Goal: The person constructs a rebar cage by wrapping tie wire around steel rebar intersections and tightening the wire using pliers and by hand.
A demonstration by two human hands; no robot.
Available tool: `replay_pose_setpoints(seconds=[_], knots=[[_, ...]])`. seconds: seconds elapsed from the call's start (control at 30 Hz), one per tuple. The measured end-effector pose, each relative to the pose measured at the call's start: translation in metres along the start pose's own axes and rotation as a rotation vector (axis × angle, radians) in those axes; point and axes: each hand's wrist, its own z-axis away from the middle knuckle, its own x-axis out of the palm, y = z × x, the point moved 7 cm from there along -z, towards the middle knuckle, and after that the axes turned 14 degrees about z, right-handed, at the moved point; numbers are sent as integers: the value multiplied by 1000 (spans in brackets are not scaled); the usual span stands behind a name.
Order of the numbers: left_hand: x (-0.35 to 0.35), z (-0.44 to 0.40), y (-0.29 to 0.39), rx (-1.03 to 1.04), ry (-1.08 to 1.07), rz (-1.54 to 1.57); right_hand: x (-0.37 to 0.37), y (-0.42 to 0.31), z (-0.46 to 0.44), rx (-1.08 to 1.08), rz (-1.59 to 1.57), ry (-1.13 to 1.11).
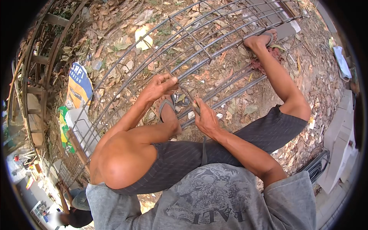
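Left hand is pinched by the bars, its catch unclear; a tool is gripped by the right hand. If it slipped, fingertips could be jabbed.

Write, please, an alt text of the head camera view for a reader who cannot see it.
Two bare hands work at a long cage of metal bars: the left hand pinches it at its near end, while the right hand grips a slim dark rod. The person sits or squats over leaf-littered ground, wearing sandals.
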Motion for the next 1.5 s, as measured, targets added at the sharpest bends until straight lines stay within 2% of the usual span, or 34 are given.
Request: replay_pose_setpoints(seconds=[0.2,0.3,0.5,0.6,0.7,0.9,1.0,1.1,1.2,1.27,1.33,1.4,1.43,1.5], knots=[[-1,-3,-2,16,65,18,19,18,-31,-135,79,172],[-3,-6,-2,27,40,-12,20,15,-27,-112,92,171],[4,2,4,34,42,14,-13,-3,-2,-17,199,-11],[6,3,7,47,26,22,-21,-9,2,-11,212,-29],[4,3,6,54,27,-2,-11,3,-4,36,14,-215],[0,0,-3,10,25,8,17,2,8,221,-786,-925],[0,-3,0,-12,20,-5,-46,-16,-1,99,-22,-297],[1,0,-1,-12,28,17,-68,-25,14,-205,487,355],[1,-1,-3,-24,31,13,-57,-23,18,-148,558,222],[3,-1,-1,-29,30,22,-4,12,9,102,-289,-356],[1,-1,-2,-12,51,35,5,1,17,231,-684,-665],[1,-3,0,3,59,42,-17,-6,20,228,-610,-714],[1,-2,-1,5,61,45,-25,-7,18,152,-451,-637],[-1,-4,-2,-1,48,27,-32,-4,12,131,-307,-535]])
